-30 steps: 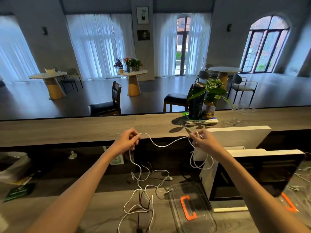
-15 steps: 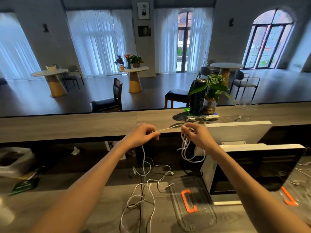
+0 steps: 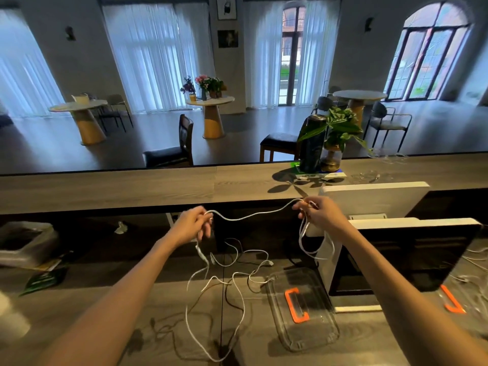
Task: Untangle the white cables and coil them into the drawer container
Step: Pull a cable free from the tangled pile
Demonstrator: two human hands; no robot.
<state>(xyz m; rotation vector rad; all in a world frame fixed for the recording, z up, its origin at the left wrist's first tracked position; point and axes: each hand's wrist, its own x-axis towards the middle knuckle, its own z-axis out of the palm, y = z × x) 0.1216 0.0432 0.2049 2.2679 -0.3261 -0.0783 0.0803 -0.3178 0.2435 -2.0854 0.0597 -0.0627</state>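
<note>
White cable (image 3: 253, 216) runs as a slack span between the two raised hands, its long axis lying left to right across the body, sagging a little in the middle. At the right hand (image 3: 320, 213) the fingers are curled and pinch the strand together with a few hanging loops (image 3: 314, 249) already gathered there; these loops dangle below the hand in front of the white monitor stand (image 3: 328, 262). At the left hand (image 3: 194, 227) the fingers are bent round the same strand and hold it loosely, and from there the cable drops straight down.

Below the left hand the rest of the white cable falls to the wooden counter (image 3: 79, 313), where it lies in a loose tangle (image 3: 224, 291) of crossing bends, with a plug end (image 3: 269, 264) lying near the far edge of the heap. A long bight reaches toward the near edge of the counter.

Just right of the tangle, and nearly under the right hand, sits the clear drawer container (image 3: 303, 336) with its orange handle (image 3: 297, 305). It holds no cable yet as far as I can see.

So the loose length lies down and to the left of the coil, and the left hand is the one nearer to it. In my judgement the next wrap must carry the span from the left hand over to the right, drawing more slack up from the heap.
</note>
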